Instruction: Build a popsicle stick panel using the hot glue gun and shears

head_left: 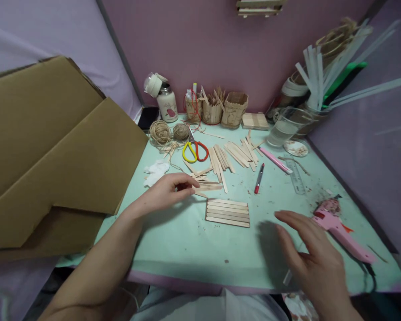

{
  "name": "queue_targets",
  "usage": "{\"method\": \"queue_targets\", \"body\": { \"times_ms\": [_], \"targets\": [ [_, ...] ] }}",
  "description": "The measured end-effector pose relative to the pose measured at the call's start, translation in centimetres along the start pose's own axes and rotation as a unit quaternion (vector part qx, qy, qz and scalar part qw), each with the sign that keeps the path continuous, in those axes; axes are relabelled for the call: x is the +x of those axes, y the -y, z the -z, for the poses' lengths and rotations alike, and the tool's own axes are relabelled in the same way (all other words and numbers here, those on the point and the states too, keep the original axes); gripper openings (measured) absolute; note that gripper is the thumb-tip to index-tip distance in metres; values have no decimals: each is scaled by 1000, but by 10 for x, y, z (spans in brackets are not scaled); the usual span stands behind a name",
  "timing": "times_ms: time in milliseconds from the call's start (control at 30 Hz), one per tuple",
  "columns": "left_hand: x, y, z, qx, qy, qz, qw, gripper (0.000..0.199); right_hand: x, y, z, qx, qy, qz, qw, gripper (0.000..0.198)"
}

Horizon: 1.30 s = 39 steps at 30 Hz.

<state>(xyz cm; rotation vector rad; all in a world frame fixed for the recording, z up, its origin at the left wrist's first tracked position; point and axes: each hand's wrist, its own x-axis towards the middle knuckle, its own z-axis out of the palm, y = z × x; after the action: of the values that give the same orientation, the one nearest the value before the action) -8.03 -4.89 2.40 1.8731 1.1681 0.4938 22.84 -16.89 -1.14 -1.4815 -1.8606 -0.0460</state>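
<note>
My left hand (172,191) is at the left of the loose wooden sticks. Its thumb and index finger close on the end of a craft stick (211,187), which points right. Just below and to the right lies a flat panel of craft sticks (227,212) joined side by side, touched by neither hand. To the right of that panel, my right hand (312,254) hovers over the table, fingers apart and holding nothing. Nearest to it is a pink glue gun (342,234) on its side. Several loose craft sticks (239,154) lie beyond the panel.
Scissors (196,151), twine balls (160,132), a red marker (259,178), a pink cutter (276,160) and a clear ruler (296,176) lie farther back. A cardboard box (53,147) stands at left. A plastic cup (282,129), stick holders (234,109) and an uncapped bottle (167,104) line the back.
</note>
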Motion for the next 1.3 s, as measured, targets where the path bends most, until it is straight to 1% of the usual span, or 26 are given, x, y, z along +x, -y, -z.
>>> {"method": "queue_targets", "body": {
  "times_ms": [100, 167, 300, 400, 467, 533, 633, 700, 767, 900, 967, 1133, 1300],
  "targets": [
    [-2, -3, -9, -12, 21, -19, 1000, 22, 14, 22, -15, 47, 56, 17, 997, 25],
    [-3, -4, -15, -19, 26, -22, 999, 21, 22, 35, -28, 68, 82, 21, 994, 29],
    [-4, -8, -20, -70, 22, 4, 997, 21, 30, 52, -51, 76, 71, 39, 994, 30],
    [-5, -13, -20, -122, 10, 26, 992, 18, 33, 58, -60, 77, 61, 37, 995, 18],
    [-5, -14, -19, -156, -1, 35, 987, 17, 34, 61, -63, 92, 62, 20, 994, 13],
    [-4, -13, -20, -196, 5, 44, 980, 21, 33, 63, -66, 128, 76, -11, 989, 13],
    [-3, -11, -25, -233, 21, 47, 971, 27, 31, 66, -72, 204, 100, -73, 971, 12],
    [-2, -9, -28, -219, 3, 25, 976, 23, 29, 68, -76, 244, 107, -100, 959, 12],
    [-3, -8, -30, -189, -21, -4, 982, 17, 27, 68, -79, 253, 111, -107, 955, 11],
    [-3, -6, -30, -141, -39, -24, 989, 13, 24, 64, -78, 229, 107, -96, 963, 18],
    [-3, -4, -30, -105, -46, -26, 993, 12, 22, 60, -75, 221, 102, -89, 966, 17],
    [-1, 1, -34, -26, -40, -39, 998, 11, 20, 51, -67, 199, 88, -81, 973, 14],
    [-2, 1, -36, -18, -28, -44, 998, 10, 20, 48, -64, 192, 92, -90, 973, 13]
  ]
}}
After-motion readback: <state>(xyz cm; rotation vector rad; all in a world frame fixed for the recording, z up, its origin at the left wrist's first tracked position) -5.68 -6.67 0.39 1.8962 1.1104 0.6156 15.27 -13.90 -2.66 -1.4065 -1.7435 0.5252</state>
